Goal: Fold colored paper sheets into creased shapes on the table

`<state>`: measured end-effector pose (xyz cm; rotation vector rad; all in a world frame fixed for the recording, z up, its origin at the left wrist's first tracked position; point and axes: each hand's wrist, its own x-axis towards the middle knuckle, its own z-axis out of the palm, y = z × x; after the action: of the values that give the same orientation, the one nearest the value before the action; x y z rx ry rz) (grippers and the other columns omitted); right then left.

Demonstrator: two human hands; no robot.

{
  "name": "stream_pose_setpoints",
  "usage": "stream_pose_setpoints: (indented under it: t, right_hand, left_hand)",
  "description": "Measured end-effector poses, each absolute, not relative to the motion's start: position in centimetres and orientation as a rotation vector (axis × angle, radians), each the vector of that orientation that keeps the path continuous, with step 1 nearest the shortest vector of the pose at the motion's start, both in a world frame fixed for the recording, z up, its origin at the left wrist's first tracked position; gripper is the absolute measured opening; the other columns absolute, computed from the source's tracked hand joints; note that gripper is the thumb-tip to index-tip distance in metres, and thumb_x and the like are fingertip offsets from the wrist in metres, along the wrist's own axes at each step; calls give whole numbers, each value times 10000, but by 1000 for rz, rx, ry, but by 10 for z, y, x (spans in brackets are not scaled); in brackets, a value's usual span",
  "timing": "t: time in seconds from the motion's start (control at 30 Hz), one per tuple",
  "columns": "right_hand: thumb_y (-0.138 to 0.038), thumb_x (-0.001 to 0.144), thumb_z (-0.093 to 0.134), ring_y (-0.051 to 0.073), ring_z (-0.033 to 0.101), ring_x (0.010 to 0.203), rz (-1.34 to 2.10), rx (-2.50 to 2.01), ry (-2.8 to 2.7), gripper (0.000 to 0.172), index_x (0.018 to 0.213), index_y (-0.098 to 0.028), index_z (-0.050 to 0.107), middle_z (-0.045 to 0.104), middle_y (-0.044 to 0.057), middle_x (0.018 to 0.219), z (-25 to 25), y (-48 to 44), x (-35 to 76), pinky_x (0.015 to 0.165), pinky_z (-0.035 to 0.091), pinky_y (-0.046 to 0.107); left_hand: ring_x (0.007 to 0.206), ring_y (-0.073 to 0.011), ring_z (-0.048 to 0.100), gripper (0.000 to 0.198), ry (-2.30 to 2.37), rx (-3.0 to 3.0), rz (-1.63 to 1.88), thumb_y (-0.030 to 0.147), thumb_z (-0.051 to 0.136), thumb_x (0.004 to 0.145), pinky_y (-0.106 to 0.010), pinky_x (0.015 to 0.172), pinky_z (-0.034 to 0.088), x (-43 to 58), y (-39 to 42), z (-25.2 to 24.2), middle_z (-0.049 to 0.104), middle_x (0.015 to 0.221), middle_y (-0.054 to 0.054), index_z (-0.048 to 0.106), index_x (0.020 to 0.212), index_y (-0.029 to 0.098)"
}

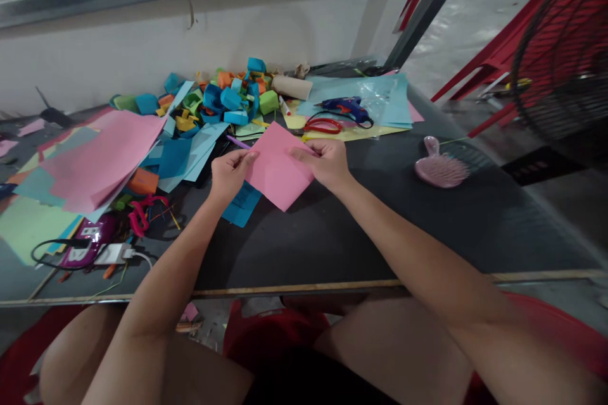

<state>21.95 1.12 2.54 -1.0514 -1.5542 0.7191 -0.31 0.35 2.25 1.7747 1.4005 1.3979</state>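
Observation:
A square sheet of pink paper [281,171] is held up over the dark table, one corner pointing toward me. My left hand [232,172] pinches its left corner between thumb and fingers. At the opposite corner, my right hand [323,161] grips the sheet with the thumb lying on top. Below and left of the sheet, a small blue paper square [241,205] with dark marks lies partly covered. A purple pen-like stick [237,142] shows just beyond my left hand. Red-handled scissors [323,126] lie past my right hand.
Folded colored paper pieces [230,98] are heaped by the wall, beside a cardboard roll [291,87] and a blue glue gun [346,107]. Loose sheets [104,158] and a purple power strip [90,240] lie left. A pink hairbrush [441,169] and a fan [565,57] are at right.

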Motion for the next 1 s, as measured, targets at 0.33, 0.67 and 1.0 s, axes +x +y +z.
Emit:
stream_pose_setpoints:
  t: [0.33, 0.67, 1.0]
  right_hand:
    - [-558, 731, 752, 71, 209, 527, 729, -1050, -1555, 618, 482, -201, 313, 225, -62, 534, 27, 10, 219, 495, 159, 264]
    - [-457, 739, 782, 163, 633, 754, 927, -841, -1538, 297, 923, -225, 764, 719, 5, 844, 18, 19, 223, 701, 503, 310]
    - [-484, 676, 814, 251, 561, 1219, 1071, -701, -1511, 257, 758, -259, 718, 664, 41, 1226, 13, 33, 229, 1020, 463, 448]
  left_hand:
    - [625, -110, 553, 294, 1376, 1722, 1407, 459, 694, 804, -234, 561, 440, -2, 2, 26, 680, 693, -15, 762, 803, 173]
    - [584, -92, 529, 303, 1268, 1283, 1603, 412, 867, 594, -215, 532, 420, -3, 12, 26, 651, 668, 0, 715, 695, 170]
    - [611, -116, 552, 348, 1377, 1010, 1784, 495, 798, 653, -232, 570, 427, -26, 30, 15, 635, 639, 4, 711, 685, 160]
